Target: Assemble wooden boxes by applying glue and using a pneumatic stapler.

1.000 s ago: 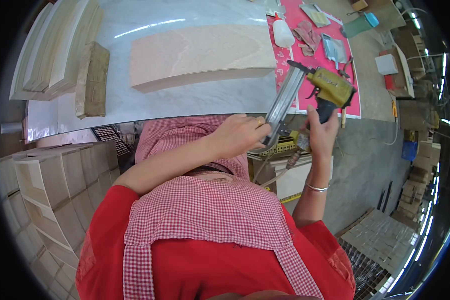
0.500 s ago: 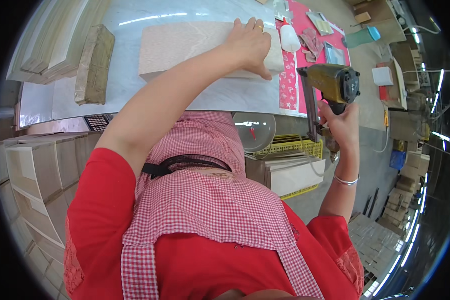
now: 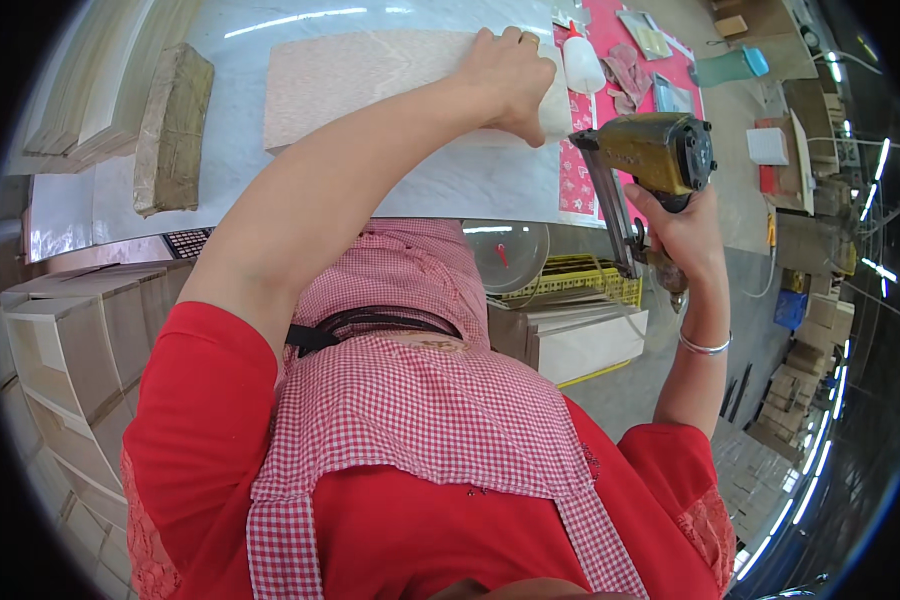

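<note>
On the table lies a long pale wooden box (image 3: 360, 80), its wide face up. My left hand (image 3: 510, 82) grips it near the right end, fingers bent over the top and far side, thumb down the near side. My right hand (image 3: 688, 228) is wrapped around the handle of a yellow and black nail gun (image 3: 648, 155). The gun is tilted, and its nose sits close to the box's right end; whether they touch I cannot tell. The box's far right edge is partly covered by my left hand.
Behind the gun are a white squeeze bottle (image 3: 582, 65) with a red tip and a pink rag (image 3: 625, 75). A tape-wrapped block (image 3: 173, 130) and stacked boards (image 3: 110, 80) lie left. Below the table's right edge stands a yellow crate (image 3: 620, 283) by several panels (image 3: 590, 345).
The nail gun has tilted, its nose coming left to the box's right end. My left hand's spread fingers have bent around the box. The box appears shifted slightly left and up in view.
</note>
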`<action>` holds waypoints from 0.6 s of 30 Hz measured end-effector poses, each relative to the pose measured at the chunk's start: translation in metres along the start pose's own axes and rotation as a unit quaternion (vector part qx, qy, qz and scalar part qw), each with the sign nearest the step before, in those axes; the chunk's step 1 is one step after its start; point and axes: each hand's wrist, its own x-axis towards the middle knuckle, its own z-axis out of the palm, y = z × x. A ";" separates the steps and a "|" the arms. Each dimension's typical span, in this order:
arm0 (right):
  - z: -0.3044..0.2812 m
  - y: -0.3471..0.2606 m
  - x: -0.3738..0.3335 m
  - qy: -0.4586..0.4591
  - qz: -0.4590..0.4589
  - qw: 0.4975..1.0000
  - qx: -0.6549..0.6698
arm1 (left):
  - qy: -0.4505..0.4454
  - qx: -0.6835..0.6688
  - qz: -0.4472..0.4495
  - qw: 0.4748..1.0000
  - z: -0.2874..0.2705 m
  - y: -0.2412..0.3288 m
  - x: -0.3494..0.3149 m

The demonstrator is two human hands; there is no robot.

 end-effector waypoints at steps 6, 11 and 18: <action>0.003 -0.003 0.008 -0.006 0.003 1.000 -0.009 | 0.004 0.007 0.005 1.000 0.001 -0.003 -0.002; 0.003 -0.005 0.007 -0.012 -0.001 1.000 -0.003 | -0.002 0.006 0.010 1.000 0.001 -0.002 -0.001; 0.004 -0.013 0.008 -0.012 0.009 0.999 -0.032 | -0.017 0.006 0.011 1.000 -0.001 -0.007 -0.004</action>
